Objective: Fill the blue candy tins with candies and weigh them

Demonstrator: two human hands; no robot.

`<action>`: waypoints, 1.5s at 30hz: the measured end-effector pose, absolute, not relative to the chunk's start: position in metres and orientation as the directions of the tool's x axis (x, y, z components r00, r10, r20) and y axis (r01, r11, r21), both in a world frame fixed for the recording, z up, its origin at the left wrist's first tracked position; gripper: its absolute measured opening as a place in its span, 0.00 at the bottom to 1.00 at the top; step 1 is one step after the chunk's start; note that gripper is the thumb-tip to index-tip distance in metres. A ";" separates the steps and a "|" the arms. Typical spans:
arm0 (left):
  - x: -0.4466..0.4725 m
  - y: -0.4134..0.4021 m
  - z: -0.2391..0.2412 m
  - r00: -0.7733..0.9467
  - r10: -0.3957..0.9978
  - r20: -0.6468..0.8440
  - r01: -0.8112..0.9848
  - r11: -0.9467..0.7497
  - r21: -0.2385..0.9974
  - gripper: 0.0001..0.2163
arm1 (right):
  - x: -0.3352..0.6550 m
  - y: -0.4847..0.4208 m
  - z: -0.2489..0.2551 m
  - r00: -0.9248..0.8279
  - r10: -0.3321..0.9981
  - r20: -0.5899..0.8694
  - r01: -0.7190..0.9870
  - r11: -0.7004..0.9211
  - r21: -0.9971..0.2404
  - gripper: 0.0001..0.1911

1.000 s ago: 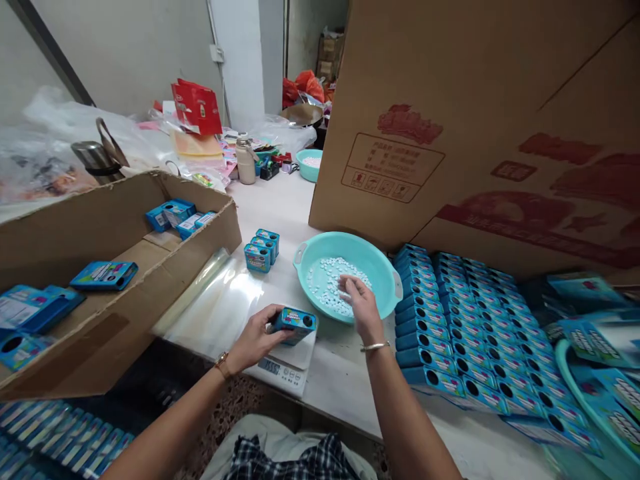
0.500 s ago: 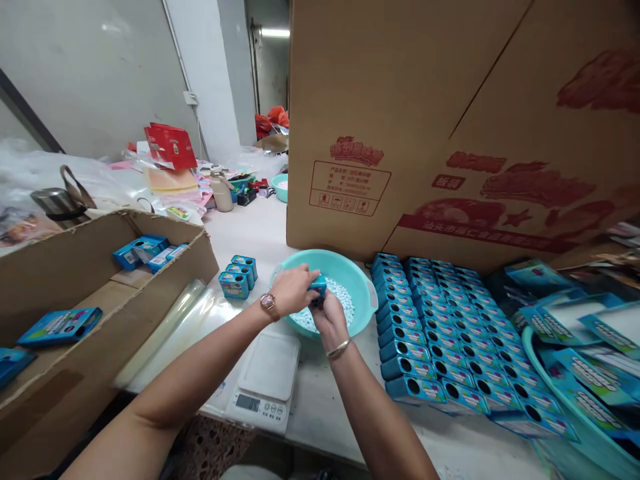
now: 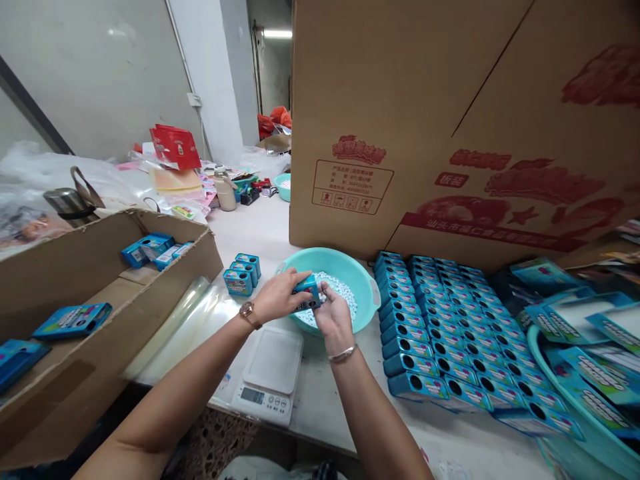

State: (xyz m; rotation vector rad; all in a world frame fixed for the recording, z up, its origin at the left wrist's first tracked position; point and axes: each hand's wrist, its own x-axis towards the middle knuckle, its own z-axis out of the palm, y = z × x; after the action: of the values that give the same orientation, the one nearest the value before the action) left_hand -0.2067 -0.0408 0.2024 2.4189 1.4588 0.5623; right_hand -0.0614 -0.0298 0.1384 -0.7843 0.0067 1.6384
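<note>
The left hand point(image 3: 277, 298) clasps a small blue box point(image 3: 306, 294) over the teal basin point(image 3: 370, 293), at its 9 o'clock side, likely so spilled white pellets point(image 3: 343, 293) land inside. The right hand point(image 3: 334, 320) touches the box's end; whether it grips cannot be told. The scale point(image 3: 273, 360) sits at 7 o'clock.

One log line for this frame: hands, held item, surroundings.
left hand: grips box over basin | right hand: touching box | basin: white pellets | scale: beside basin

A large carton point(image 3: 400, 100) stands beyond a white scale point(image 3: 271, 365).
</note>
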 end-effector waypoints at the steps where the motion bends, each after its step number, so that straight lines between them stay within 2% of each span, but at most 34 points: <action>1: -0.212 -0.043 0.198 0.413 0.882 0.226 0.749 -0.470 0.467 0.21 | -0.061 -0.031 0.139 -0.014 0.882 -0.471 -0.874 -0.239 -0.422 0.08; 4: -0.229 -0.052 0.186 0.349 0.883 0.314 0.597 -0.468 0.652 0.19 | -0.060 -0.037 0.144 -0.031 0.912 -0.408 -0.865 -0.229 -0.446 0.14; 7: -0.247 -0.069 0.174 0.230 0.918 0.324 0.444 -0.395 0.804 0.19 | -0.066 -0.046 0.153 -0.049 0.915 -0.400 -0.845 -0.251 -0.472 0.17; 11: -0.266 -0.098 0.149 0.112 0.956 0.272 0.309 -0.294 0.905 0.19 | -0.077 -0.060 0.159 -0.114 0.912 -0.393 -0.796 -0.321 -0.514 0.17; 14: -0.273 -0.118 0.127 0.043 0.976 0.214 0.242 -0.218 0.946 0.19 | -0.086 -0.071 0.158 -0.118 0.934 -0.338 -0.772 -0.300 -0.560 0.12; 18: -0.271 -0.135 0.110 -0.010 0.988 0.153 0.171 -0.149 0.974 0.19 | -0.096 -0.084 0.155 -0.044 0.964 -0.264 -0.740 -0.209 -0.640 0.11; 23: -0.259 -0.142 0.111 -0.002 0.991 0.136 0.195 -0.133 0.972 0.18 | -0.104 -0.093 0.152 0.053 0.983 -0.177 -0.673 -0.096 -0.733 0.11; 30: -0.243 -0.143 0.105 -0.007 0.990 0.143 0.143 -0.141 0.980 0.17 | -0.110 -0.102 0.142 0.125 0.992 0.023 -0.434 0.076 -0.898 0.09; 35: -0.243 -0.143 0.103 0.000 0.988 0.153 0.128 -0.152 0.980 0.17 | -0.109 -0.104 0.144 0.119 0.993 0.026 -0.471 0.079 -0.879 0.10; 40: -0.248 -0.143 0.100 0.005 0.985 0.172 0.133 -0.171 0.976 0.18 | -0.104 -0.106 0.154 0.079 0.996 -0.050 -0.561 0.003 -0.828 0.10; 45: -0.261 -0.143 0.084 0.057 0.991 0.120 0.077 -0.124 0.989 0.21 | -0.085 -0.100 0.157 0.103 0.990 -0.093 -0.585 -0.015 -0.811 0.11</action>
State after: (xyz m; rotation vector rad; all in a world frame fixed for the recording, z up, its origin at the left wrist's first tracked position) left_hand -0.2609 -0.1432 0.0840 1.3829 1.1686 1.2206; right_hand -0.0854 -0.0999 0.1571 -0.8363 -0.6273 1.3889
